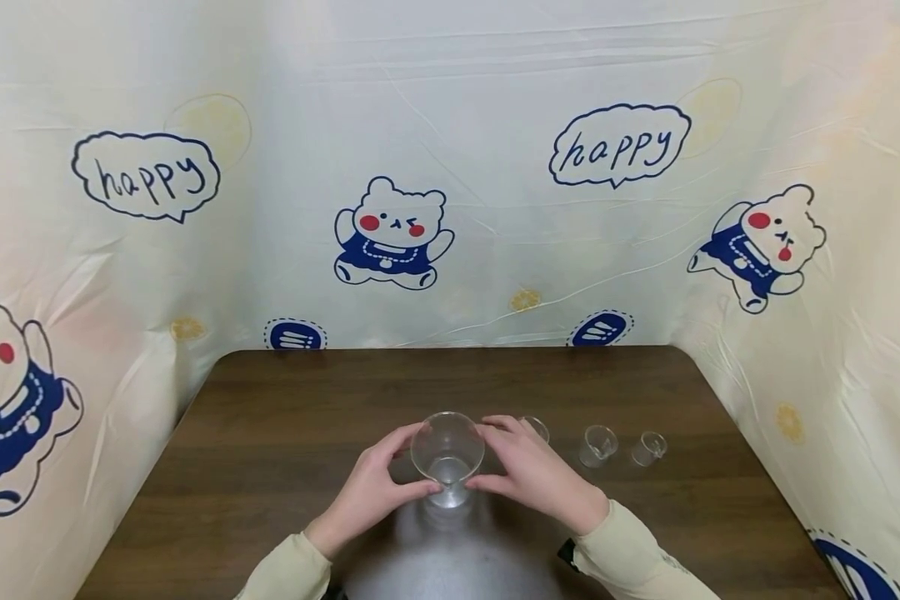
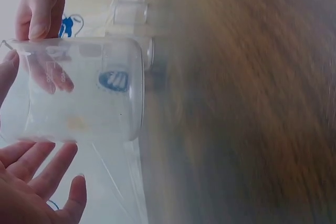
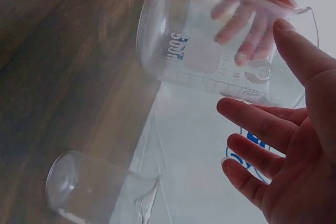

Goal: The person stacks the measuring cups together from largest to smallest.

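Note:
A large clear glass beaker (image 1: 448, 450) stands upright between my hands near the middle of the table, marked 500 ml in the right wrist view. My left hand (image 1: 375, 483) grips its left side, thumb at the front and fingers behind. From the right, my right hand (image 1: 540, 475) holds the same beaker with thumb and fingers near the rim. The left wrist view shows the beaker's wall (image 2: 86, 108) sideways, its base close to the tabletop; I cannot tell whether it touches. Behind my right hand, a smaller beaker (image 1: 537, 428) is partly hidden.
Two more small glass beakers (image 1: 598, 447) (image 1: 649, 449) stand in a row to the right. The dark wooden table (image 1: 285, 417) has rounded far corners. A pale printed curtain (image 1: 487, 167) surrounds its back and sides.

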Action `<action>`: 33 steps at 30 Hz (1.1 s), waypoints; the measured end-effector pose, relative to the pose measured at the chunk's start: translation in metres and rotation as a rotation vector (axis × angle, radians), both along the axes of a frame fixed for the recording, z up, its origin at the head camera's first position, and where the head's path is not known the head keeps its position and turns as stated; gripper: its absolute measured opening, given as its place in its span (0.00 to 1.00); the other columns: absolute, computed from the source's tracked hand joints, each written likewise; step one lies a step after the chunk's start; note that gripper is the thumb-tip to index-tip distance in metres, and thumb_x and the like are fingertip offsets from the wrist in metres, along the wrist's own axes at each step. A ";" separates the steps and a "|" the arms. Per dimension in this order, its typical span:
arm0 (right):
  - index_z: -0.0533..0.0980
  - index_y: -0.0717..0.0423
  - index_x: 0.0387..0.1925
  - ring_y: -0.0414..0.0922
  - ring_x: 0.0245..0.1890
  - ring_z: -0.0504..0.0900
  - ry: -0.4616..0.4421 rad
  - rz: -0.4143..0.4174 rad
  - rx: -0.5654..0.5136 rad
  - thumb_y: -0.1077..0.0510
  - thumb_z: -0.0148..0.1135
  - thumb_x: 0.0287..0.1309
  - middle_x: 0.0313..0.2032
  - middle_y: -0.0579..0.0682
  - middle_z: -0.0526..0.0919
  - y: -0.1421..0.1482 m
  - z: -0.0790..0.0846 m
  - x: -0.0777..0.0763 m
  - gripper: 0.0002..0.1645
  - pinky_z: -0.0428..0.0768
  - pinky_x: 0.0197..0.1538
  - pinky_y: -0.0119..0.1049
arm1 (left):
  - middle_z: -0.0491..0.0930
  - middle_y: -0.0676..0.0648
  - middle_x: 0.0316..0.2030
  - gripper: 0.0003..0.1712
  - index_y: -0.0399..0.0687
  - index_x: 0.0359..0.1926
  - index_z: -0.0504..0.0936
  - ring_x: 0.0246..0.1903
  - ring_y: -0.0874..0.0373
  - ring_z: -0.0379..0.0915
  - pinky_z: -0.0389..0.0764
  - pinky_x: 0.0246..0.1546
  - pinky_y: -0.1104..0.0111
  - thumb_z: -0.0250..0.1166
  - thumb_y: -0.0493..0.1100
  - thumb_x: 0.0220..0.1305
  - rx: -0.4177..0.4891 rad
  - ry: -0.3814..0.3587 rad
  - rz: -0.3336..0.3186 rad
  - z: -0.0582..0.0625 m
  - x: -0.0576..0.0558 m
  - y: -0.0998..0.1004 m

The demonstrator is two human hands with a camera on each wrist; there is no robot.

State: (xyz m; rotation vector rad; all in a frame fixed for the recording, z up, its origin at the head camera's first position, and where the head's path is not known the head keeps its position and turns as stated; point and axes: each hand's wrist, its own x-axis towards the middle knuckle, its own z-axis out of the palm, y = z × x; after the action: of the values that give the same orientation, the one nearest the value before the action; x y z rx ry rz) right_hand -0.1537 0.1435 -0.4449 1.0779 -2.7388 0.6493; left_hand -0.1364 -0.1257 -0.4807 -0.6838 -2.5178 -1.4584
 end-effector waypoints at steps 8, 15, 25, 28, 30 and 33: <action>0.79 0.52 0.62 0.54 0.66 0.75 0.017 -0.010 -0.003 0.36 0.77 0.54 0.56 0.48 0.85 0.015 -0.004 0.016 0.39 0.76 0.64 0.55 | 0.84 0.51 0.58 0.44 0.48 0.65 0.78 0.54 0.53 0.82 0.81 0.55 0.50 0.85 0.52 0.48 -0.022 -0.023 -0.022 0.000 0.011 0.014; 0.80 0.56 0.58 0.54 0.60 0.79 0.081 -0.009 -0.012 0.37 0.78 0.53 0.54 0.51 0.86 0.026 -0.010 0.028 0.39 0.78 0.60 0.53 | 0.84 0.49 0.58 0.45 0.47 0.64 0.78 0.54 0.50 0.82 0.81 0.55 0.51 0.85 0.54 0.46 -0.029 -0.032 -0.046 -0.003 0.020 0.025; 0.81 0.53 0.58 0.50 0.58 0.81 0.085 -0.043 -0.011 0.35 0.76 0.54 0.55 0.47 0.85 0.036 -0.017 0.041 0.37 0.80 0.58 0.50 | 0.85 0.53 0.56 0.45 0.51 0.65 0.79 0.53 0.59 0.82 0.80 0.56 0.56 0.84 0.58 0.47 -0.078 -0.010 -0.033 -0.007 0.029 0.034; 0.81 0.53 0.58 0.50 0.58 0.81 0.098 -0.045 -0.017 0.35 0.76 0.54 0.55 0.48 0.85 0.038 -0.020 0.044 0.38 0.80 0.57 0.50 | 0.85 0.52 0.56 0.45 0.51 0.65 0.79 0.53 0.58 0.82 0.80 0.56 0.55 0.84 0.59 0.47 -0.082 -0.019 -0.034 -0.008 0.031 0.036; 0.81 0.53 0.58 0.50 0.58 0.81 0.100 -0.050 -0.021 0.35 0.77 0.53 0.55 0.48 0.85 0.038 -0.022 0.046 0.38 0.80 0.57 0.50 | 0.85 0.51 0.56 0.45 0.51 0.65 0.79 0.53 0.58 0.82 0.79 0.55 0.55 0.84 0.59 0.47 -0.085 -0.014 -0.034 -0.009 0.032 0.037; 0.81 0.53 0.58 0.51 0.58 0.81 0.101 -0.061 -0.024 0.35 0.77 0.53 0.56 0.48 0.85 0.040 -0.024 0.049 0.38 0.81 0.57 0.50 | 0.85 0.52 0.55 0.46 0.52 0.66 0.78 0.52 0.58 0.82 0.79 0.55 0.54 0.84 0.60 0.47 -0.101 -0.008 -0.030 -0.011 0.034 0.038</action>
State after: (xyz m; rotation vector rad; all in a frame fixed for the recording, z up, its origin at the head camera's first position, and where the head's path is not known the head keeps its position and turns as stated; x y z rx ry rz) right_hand -0.1050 0.1836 -0.4688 0.9889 -2.6595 0.6008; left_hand -0.1028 -0.0876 -0.4913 -0.7361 -2.6134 -1.3535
